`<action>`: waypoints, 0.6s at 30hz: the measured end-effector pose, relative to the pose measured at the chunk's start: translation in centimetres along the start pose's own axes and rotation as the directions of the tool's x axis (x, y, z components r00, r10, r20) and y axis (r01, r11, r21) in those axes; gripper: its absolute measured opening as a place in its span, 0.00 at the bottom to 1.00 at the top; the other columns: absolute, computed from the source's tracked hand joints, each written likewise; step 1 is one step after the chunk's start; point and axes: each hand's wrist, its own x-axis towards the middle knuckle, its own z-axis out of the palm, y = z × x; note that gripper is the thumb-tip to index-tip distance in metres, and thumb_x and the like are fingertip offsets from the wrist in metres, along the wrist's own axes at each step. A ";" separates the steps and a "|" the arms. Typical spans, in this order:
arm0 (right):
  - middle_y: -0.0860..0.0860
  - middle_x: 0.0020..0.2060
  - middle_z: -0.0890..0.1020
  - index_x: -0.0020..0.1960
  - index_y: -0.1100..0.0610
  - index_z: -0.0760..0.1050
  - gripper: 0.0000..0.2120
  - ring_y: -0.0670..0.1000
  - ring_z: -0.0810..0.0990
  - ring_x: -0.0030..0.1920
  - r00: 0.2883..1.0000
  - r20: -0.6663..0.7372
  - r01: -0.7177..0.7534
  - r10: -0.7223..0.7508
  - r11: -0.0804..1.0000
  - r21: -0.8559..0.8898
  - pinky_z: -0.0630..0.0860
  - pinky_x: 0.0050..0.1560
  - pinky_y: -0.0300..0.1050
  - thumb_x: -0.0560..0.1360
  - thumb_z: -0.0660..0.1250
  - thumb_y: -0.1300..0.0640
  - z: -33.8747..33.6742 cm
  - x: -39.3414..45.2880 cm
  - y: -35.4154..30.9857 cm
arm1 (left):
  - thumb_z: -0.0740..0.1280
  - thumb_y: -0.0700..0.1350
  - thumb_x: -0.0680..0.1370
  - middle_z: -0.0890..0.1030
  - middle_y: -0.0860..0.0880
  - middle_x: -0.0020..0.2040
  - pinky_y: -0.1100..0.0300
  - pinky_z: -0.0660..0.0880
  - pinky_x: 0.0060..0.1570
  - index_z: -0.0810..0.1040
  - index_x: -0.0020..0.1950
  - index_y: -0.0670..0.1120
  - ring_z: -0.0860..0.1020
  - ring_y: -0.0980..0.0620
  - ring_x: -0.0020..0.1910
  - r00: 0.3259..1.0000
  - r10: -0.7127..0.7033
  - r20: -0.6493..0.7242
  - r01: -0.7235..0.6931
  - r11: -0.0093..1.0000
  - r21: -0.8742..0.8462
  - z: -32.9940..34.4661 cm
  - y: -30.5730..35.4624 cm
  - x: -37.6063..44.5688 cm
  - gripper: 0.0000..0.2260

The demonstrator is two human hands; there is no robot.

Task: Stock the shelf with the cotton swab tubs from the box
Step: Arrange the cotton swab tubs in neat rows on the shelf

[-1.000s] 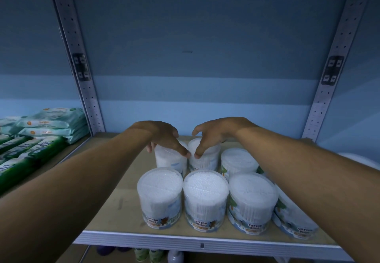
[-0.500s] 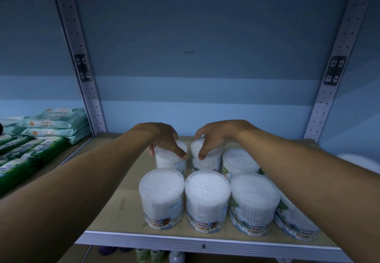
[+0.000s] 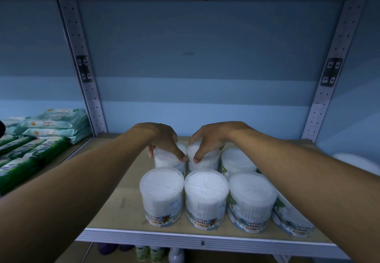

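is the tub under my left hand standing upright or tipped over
Upright: the tub under the left hand shows its round lid facing up, like its neighbours.

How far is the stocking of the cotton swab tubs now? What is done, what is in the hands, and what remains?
Done: four tubs stand in the front row at the shelf edge, and one back tub stands free. In hand: the left hand grips the back-left tub and the right hand grips the tub beside it, both resting on the shelf. Left: the box is out of view, so the remaining count is unknown.
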 end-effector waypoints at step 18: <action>0.43 0.70 0.70 0.73 0.41 0.68 0.38 0.54 0.76 0.63 1.000 0.026 -0.011 0.012 0.999 -0.048 0.78 0.60 0.49 0.66 0.74 0.34 0.4 -1.3 -1.2 | 0.76 0.66 0.66 0.73 0.48 0.67 0.53 0.83 0.49 0.71 0.72 0.51 0.81 0.44 0.54 1.000 -0.001 0.021 0.001 1.000 -0.018 0.4 -0.2 -1.7 0.39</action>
